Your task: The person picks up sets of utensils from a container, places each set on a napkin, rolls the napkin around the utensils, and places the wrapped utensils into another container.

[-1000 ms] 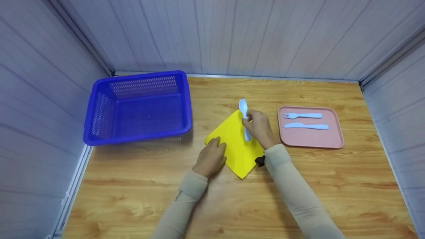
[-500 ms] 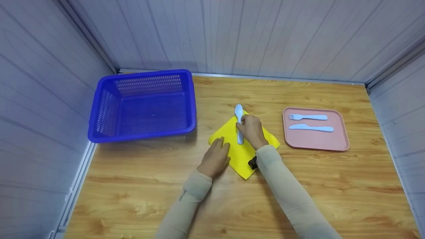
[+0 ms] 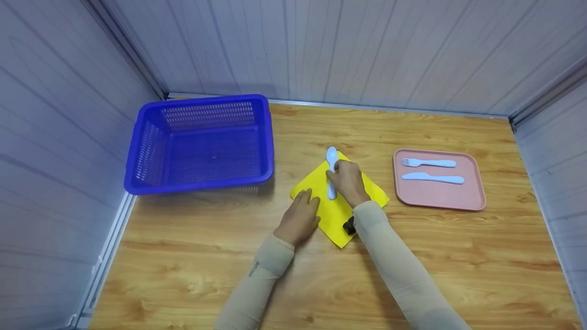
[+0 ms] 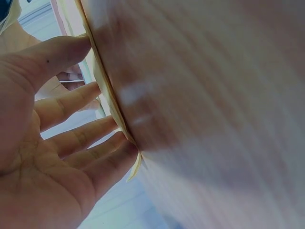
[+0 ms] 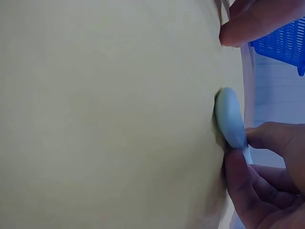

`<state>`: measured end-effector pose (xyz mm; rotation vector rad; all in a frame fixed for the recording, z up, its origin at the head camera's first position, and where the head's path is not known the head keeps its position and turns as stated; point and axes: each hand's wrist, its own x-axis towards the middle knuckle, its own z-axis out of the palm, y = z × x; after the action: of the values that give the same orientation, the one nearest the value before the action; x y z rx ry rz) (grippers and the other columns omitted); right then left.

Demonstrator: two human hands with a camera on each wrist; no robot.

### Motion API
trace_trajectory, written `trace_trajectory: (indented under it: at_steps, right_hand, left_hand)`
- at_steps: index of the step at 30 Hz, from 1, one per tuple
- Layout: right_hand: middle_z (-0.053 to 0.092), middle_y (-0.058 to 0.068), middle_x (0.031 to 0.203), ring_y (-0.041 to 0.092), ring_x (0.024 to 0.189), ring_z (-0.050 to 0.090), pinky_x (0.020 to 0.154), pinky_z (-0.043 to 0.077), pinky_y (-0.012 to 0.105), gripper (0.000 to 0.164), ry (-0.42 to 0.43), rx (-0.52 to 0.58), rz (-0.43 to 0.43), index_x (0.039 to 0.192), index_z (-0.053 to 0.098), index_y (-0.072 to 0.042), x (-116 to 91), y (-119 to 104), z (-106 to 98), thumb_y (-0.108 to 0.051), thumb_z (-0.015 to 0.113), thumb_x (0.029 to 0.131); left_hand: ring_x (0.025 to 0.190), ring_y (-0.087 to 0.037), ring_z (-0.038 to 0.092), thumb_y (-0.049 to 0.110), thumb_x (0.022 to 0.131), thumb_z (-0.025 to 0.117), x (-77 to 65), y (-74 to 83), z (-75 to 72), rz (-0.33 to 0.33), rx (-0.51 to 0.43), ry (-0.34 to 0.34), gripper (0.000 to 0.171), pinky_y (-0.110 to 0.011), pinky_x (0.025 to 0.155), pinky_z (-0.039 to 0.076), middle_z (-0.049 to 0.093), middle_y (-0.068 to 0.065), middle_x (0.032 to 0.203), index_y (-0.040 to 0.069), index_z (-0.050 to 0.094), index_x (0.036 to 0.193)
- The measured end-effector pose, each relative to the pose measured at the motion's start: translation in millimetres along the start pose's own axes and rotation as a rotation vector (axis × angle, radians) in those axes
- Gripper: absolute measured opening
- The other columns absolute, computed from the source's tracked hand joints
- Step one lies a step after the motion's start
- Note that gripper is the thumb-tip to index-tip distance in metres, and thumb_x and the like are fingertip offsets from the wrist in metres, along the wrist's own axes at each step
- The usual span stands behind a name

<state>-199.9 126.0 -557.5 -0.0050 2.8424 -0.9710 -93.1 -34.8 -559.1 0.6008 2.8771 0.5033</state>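
Observation:
A yellow napkin (image 3: 337, 220) lies on the wooden table, turned so a corner points at me. On it, handle toward me, is a pale blue spoon (image 3: 331, 192) whose bowl reaches the napkin's far corner. My right hand (image 3: 349, 182) pinches the spoon between thumb and fingers; the right wrist view shows the handle end (image 5: 229, 117) close against the cloth. My left hand (image 3: 300, 217) rests with fingers extended on the napkin's left edge, and in the left wrist view its fingertips (image 4: 125, 149) touch that edge.
To the right lies a pink tray (image 3: 440, 197) bearing a pale blue fork (image 3: 429, 162) and a pale blue knife (image 3: 433, 178). A blue plastic basket (image 3: 213, 158) stands at the back left. Panel walls (image 3: 321, 50) enclose the table's back and sides.
My right hand has brought the spoon slightly toward me and down onto the napkin. My left hand keeps its place at the napkin's left edge. The head view has shifted a little.

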Motion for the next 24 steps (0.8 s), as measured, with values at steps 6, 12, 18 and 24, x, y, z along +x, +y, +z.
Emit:
trace_trajectory:
  at_steps: [6, 12, 18, 24]
  right_hand:
    - [0.065, 0.008, 0.081, 0.016, 0.065, 0.061, 0.056, 0.051, 0.027, 0.022, 0.013, 0.01, -0.009, 0.094, 0.071, 0.001, -2.3, 2.1, -0.7, -0.021, 0.069, 0.094]
    - [0.066, 0.009, 0.084, 0.016, 0.066, 0.061, 0.058, 0.052, 0.028, 0.026, 0.015, 0.018, 0.0, 0.097, 0.071, 0.002, -3.0, 4.4, -2.3, -0.024, 0.068, 0.094]
    - [0.068, 0.012, 0.09, 0.017, 0.07, 0.063, 0.062, 0.054, 0.029, 0.033, -0.012, 0.015, -0.001, 0.107, 0.071, 0.005, -3.9, 4.5, -4.7, -0.026, 0.067, 0.096]
    - [0.066, 0.01, 0.081, 0.015, 0.063, 0.059, 0.058, 0.05, 0.027, 0.034, -0.021, 0.019, -0.018, 0.107, 0.071, 0.005, -5.4, 4.6, -6.6, -0.027, 0.067, 0.097]
  left_hand:
    - [0.135, -0.042, 0.042, 0.016, 0.093, 0.07, -0.2, 0.8, 0.4, 0.011, -0.02, 0.018, 0.044, -0.045, 0.113, 0.034, 0.043, -0.029, 0.145, -0.002, 0.057, 0.131]
    - [0.136, -0.041, 0.042, 0.018, 0.095, 0.068, 1.6, 0.8, 0.4, 0.003, -0.011, 0.0, 0.043, -0.044, 0.113, 0.034, 0.044, -0.027, 0.146, -0.001, 0.058, 0.132]
    - [0.135, -0.039, 0.044, 0.022, 0.096, 0.067, 0.5, -2.1, -0.5, 0.006, 0.02, -0.001, 0.042, -0.045, 0.109, 0.039, 0.045, -0.025, 0.146, 0.001, 0.06, 0.131]
    - [0.136, -0.039, 0.043, 0.021, 0.097, 0.064, -1.1, -2.6, -5.2, 0.013, 0.006, 0.007, 0.041, -0.047, 0.107, 0.041, 0.043, -0.025, 0.148, 0.001, 0.059, 0.132]
